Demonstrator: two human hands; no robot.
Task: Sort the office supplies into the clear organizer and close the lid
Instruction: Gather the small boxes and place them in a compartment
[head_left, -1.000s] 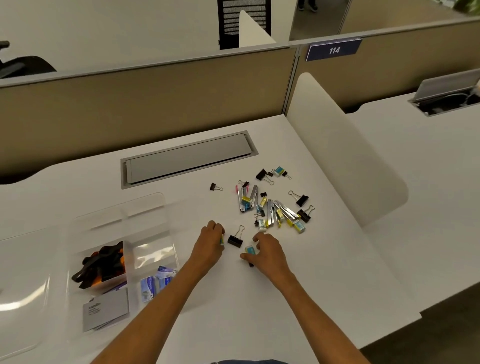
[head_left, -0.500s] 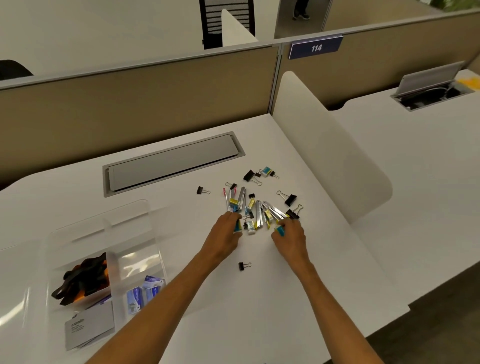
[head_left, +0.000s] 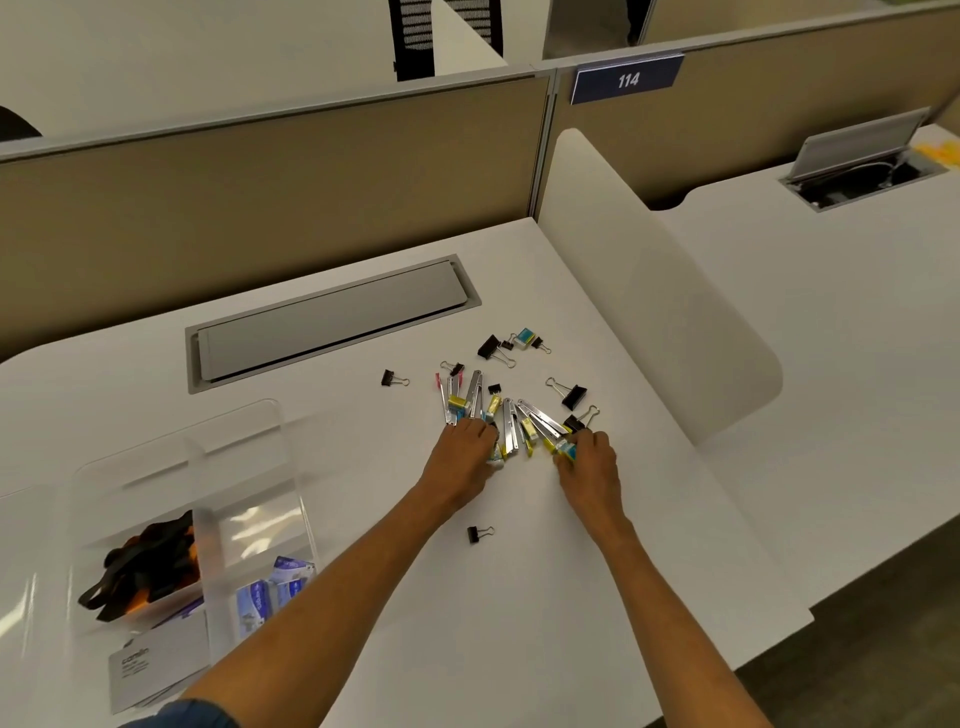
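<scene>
A heap of silver staple strips and small yellow and teal boxes (head_left: 511, 421) lies mid-desk, with black binder clips (head_left: 573, 396) scattered around it. My left hand (head_left: 462, 460) curls over the heap's near left edge, fingers closed on a small pale box. My right hand (head_left: 589, 465) pinches a small teal box (head_left: 567, 451) at the heap's near right edge. One small clip (head_left: 479, 533) lies alone between my forearms. The clear organizer (head_left: 249, 457) stands open at the left and holds black and orange items (head_left: 150, 566), blue packets (head_left: 270, 592) and cards (head_left: 156, 670).
The organizer's lid (head_left: 26, 561) lies open at the far left. A grey cable hatch (head_left: 332, 325) is set into the desk behind the heap. A white divider panel (head_left: 649, 291) rises to the right. Another clip (head_left: 389, 378) and a teal box (head_left: 524, 336) lie farther back.
Both hands moved forward from the near desk area to the heap's near edge. The clip that was between them stays behind, nearer to me.
</scene>
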